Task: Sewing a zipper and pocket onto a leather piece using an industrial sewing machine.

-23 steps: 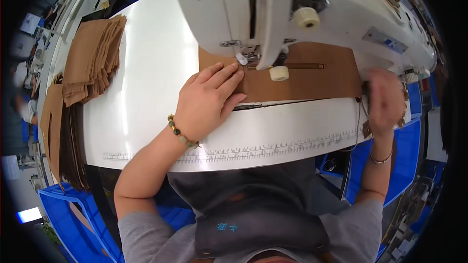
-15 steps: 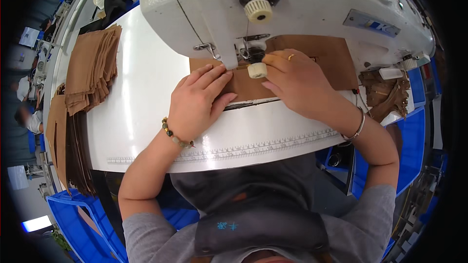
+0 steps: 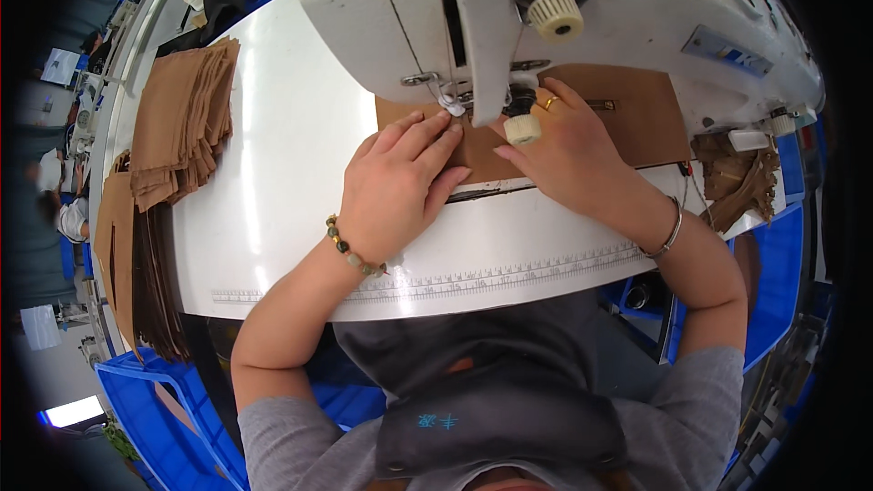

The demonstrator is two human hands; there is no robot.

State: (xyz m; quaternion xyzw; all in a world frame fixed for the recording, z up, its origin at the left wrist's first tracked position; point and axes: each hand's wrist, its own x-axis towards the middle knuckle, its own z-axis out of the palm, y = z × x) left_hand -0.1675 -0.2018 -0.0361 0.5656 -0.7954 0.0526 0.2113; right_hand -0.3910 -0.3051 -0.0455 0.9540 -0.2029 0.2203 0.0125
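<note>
A white industrial sewing machine [image 3: 637, 18] stands over a brown fabric panel [image 3: 637, 136] with a narrow zippered slot near the presser foot [image 3: 452, 105]. My left hand [image 3: 396, 186] lies open on the panel's left part, its fingertips just short of the foot and its thumb apart. My right hand [image 3: 573, 150] rests open on the panel right of the needle area, fingers bent slightly and thumb toward the left hand; some fingertips are hidden behind the machine's knob [image 3: 521, 128].
Stacked brown pieces [image 3: 177, 118] lie at the worktable's left, more [image 3: 118, 227] hanging below them. Brown scraps [image 3: 737, 182] lie at the right. Blue bins [image 3: 168, 409] flank the table, whose front edge carries a ruler [image 3: 473, 284]. A co-worker [image 3: 71, 218] is at the far left.
My right hand has come leftward and up from the panel's right edge onto the panel by the needle area. My left hand remains on the fabric beside the foot.
</note>
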